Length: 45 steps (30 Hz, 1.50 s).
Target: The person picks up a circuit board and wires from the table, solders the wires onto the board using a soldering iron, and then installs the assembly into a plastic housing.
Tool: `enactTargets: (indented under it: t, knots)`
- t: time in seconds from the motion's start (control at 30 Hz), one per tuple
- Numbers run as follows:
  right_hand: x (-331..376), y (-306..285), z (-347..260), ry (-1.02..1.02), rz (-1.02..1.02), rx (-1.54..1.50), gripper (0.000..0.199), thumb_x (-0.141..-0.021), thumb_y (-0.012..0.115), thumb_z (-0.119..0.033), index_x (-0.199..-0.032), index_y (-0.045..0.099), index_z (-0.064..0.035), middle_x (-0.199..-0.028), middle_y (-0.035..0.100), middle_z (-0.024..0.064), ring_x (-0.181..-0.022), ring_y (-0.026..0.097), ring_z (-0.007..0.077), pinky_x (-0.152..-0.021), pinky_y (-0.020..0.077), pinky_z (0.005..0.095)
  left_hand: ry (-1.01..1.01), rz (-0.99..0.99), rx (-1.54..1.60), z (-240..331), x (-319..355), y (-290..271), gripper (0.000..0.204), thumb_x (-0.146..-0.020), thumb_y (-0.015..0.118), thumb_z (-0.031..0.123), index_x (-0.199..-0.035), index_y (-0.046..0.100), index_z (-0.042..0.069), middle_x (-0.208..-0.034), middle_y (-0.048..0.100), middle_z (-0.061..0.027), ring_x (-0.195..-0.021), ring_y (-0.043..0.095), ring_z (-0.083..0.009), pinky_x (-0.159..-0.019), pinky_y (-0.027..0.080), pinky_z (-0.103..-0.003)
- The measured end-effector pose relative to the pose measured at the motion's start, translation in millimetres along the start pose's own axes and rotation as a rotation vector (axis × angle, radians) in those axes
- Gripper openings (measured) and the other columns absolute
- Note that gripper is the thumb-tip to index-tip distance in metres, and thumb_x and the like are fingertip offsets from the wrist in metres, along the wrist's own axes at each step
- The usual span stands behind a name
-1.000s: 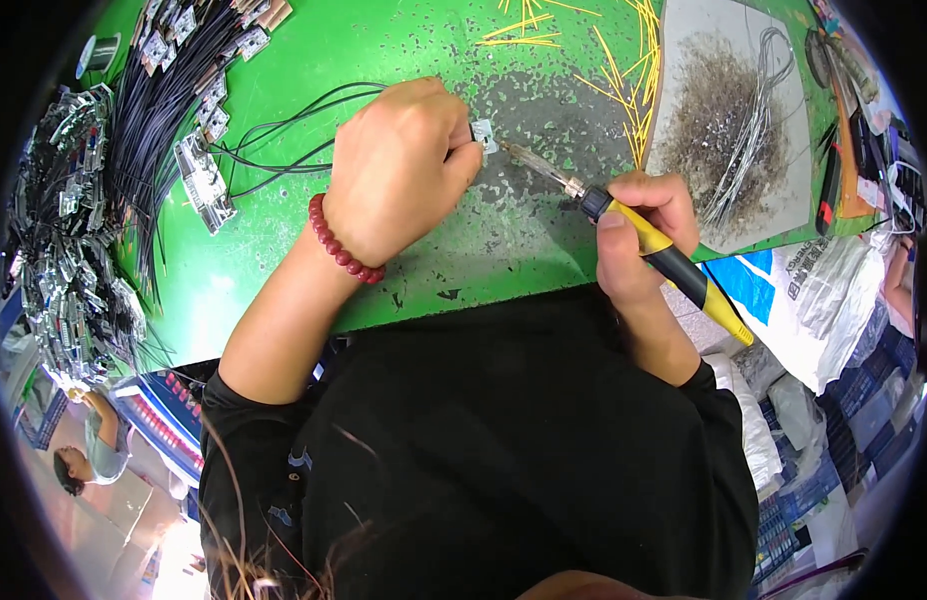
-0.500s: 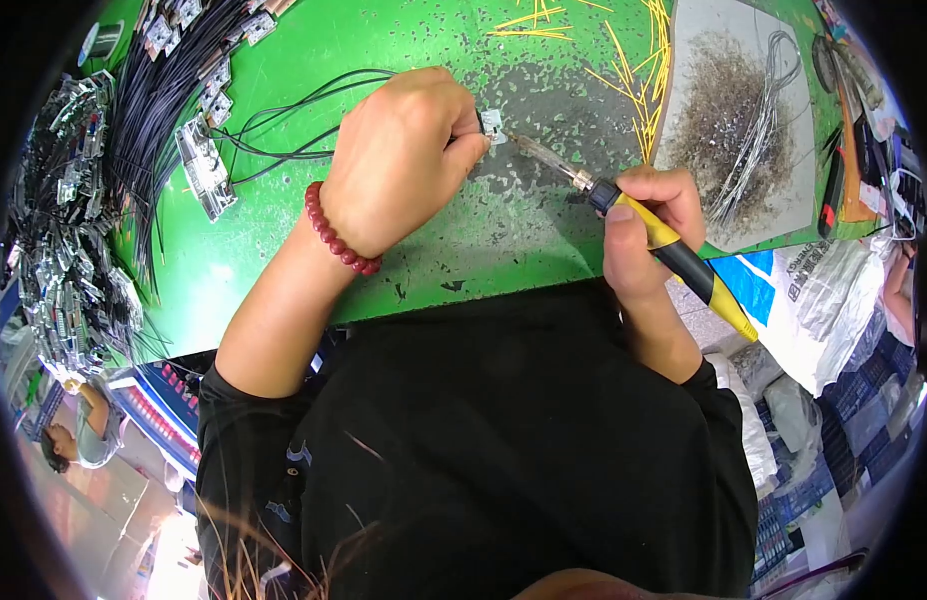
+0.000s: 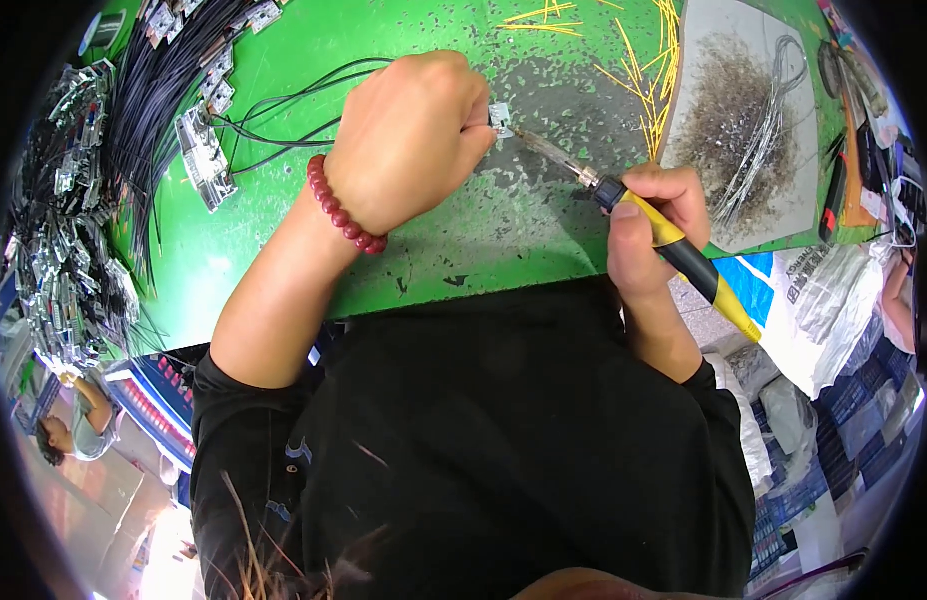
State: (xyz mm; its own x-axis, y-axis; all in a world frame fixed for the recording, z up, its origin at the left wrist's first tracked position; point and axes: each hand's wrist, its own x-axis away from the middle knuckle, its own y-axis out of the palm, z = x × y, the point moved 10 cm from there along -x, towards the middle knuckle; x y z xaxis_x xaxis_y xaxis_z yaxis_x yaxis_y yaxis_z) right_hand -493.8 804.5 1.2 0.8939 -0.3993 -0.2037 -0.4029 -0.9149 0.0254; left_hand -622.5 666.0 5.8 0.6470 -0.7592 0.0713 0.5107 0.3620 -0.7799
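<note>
My left hand (image 3: 419, 145), a red bead bracelet at its wrist, is closed on a small metallic connector piece (image 3: 501, 120) that pokes out past thumb and forefinger. Black cables (image 3: 284, 112) run from under that hand to a clear-and-metal part (image 3: 205, 158) lying on the green table. In my right hand (image 3: 659, 225) is a yellow-and-black soldering iron (image 3: 684, 255), gripped round its handle. Its tip points up and left, very close to the connector piece; whether they touch I cannot tell.
Bundled black cables (image 3: 149, 110) with small boards lie at the left, beside a heap of clear-and-metal parts (image 3: 64, 220). Yellow strips (image 3: 639, 80) are scattered at the back. A grey board (image 3: 709, 60) at right carries thin wires (image 3: 759, 140) and brown residue. Another person (image 3: 84, 425) is at far left.
The left hand has shifted slightly right and up with the connector piece. My right hand and the iron have moved a little right; the grips are unchanged.
</note>
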Motion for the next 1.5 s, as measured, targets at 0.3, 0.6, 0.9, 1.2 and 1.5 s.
enactTargets:
  t: [0.3, 0.6, 0.9, 1.2, 1.5]
  knots:
    - [-4.2, 4.8, -4.8, -0.022, -0.015, 0.099, 0.018, -0.08, 0.068, -0.008, -0.09, 0.054, -0.0007, -0.071, 0.053, 0.0007, -0.057, 0.044, 0.0038, -0.051, 0.0342, 0.0207, 0.003, 0.038, -0.018, 1.4, 0.5, -1.6, 0.011, -0.07, 0.067, 0.009, -0.067, 0.059, 0.002, -0.074, 0.059, -0.0126, -0.073, 0.059, -0.0334, -0.063, 0.047, -0.042]
    - [-1.8, 3.0, -2.2, -0.036, -0.009, 0.099, 0.02, -0.079, 0.067, -0.007, -0.091, 0.054, -0.0003, -0.072, 0.054, 0.0022, -0.059, 0.044, 0.0053, -0.053, 0.0352, 0.0213, -0.009, 0.04, -0.031, 0.8, 0.6, -2.4, 0.01, -0.07, 0.066, 0.009, -0.067, 0.06, 0.002, -0.074, 0.059, -0.0125, -0.073, 0.059, -0.0335, -0.063, 0.048, -0.043]
    - [2.1, -6.5, -1.7, -0.075, 0.063, 0.015, 0.021, -0.08, 0.067, -0.01, -0.092, 0.053, 0.0008, -0.078, 0.055, 0.0051, -0.063, 0.045, 0.0073, -0.057, 0.0366, 0.0222, -0.003, 0.033, -0.037, 1.5, -0.1, -0.8, 0.01, -0.071, 0.066, 0.009, -0.067, 0.06, 0.001, -0.074, 0.06, -0.0126, -0.073, 0.06, -0.0333, -0.064, 0.048, -0.042]
    - [1.6, -5.6, -3.4, -0.069, 0.054, 0.008, 0.021, -0.08, 0.067, -0.011, -0.092, 0.053, 0.0005, -0.08, 0.056, 0.0055, -0.064, 0.046, 0.0073, -0.057, 0.0371, 0.0221, 0.012, 0.053, -0.042, 3.3, -0.3, -2.6, 0.014, -0.069, 0.07, 0.007, -0.065, 0.059, 0.0, -0.071, 0.059, -0.012, -0.069, 0.059, -0.0311, -0.062, 0.047, -0.039]
    - [1.8, -5.5, -2.6, -0.053, 0.038, -0.006, 0.019, -0.081, 0.065, -0.009, -0.092, 0.052, 0.0001, -0.078, 0.055, 0.004, -0.062, 0.044, 0.0056, -0.056, 0.0363, 0.0215, 0.022, 0.051, -0.019, 4.0, -0.2, -2.5, 0.014, -0.068, 0.07, 0.005, -0.066, 0.058, -0.001, -0.07, 0.059, -0.0131, -0.068, 0.059, -0.0309, -0.061, 0.047, -0.037]
